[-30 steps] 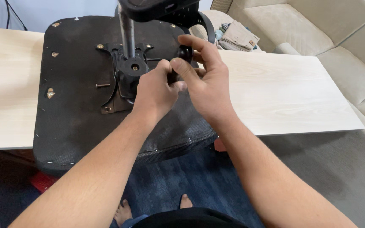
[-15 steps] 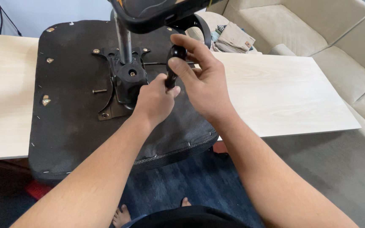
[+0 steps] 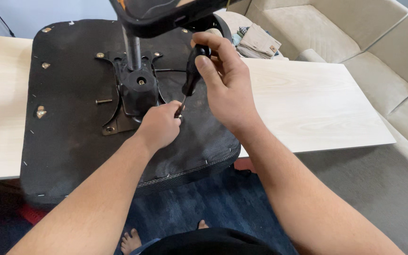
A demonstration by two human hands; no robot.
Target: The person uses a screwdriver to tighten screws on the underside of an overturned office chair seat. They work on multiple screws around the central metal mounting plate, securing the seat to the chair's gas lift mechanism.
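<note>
Pale wood-grain desk [image 3: 308, 101] fills the middle of the view, with a beige sofa [image 3: 355, 28] past its far right corner and grey carpet under its near right corner. Upside down on the desk's left half lies a black office-chair seat [image 3: 67, 141], its fabric underside facing up and its near edge overhanging the desk's near edge. Bolted near the seat's centre is a black metal tilt mechanism [image 3: 135, 89], from which a grey gas-lift column [image 3: 131, 49] rises toward the camera.

A black-handled screwdriver [image 3: 191, 75] stands tilted just right of the mechanism, tip pointing down at the seat. The right hand [image 3: 225, 82] is wrapped around its handle from above, fingers curled closed on it. The left hand [image 3: 159, 125] rests on the seat by the mechanism's near right corner, fingertips pinched together around the screwdriver's thin shaft close to its tip; the tip itself is hidden behind those fingers.

A loose bolt [image 3: 103, 101] lies on the seat just left of the mechanism. Brass-coloured fittings [image 3: 40, 112] dot the seat's left side. Folded cloth [image 3: 256, 42] sits at the desk's far edge, beside the sofa. Bare toes [image 3: 131, 241] show below the desk's near edge.
</note>
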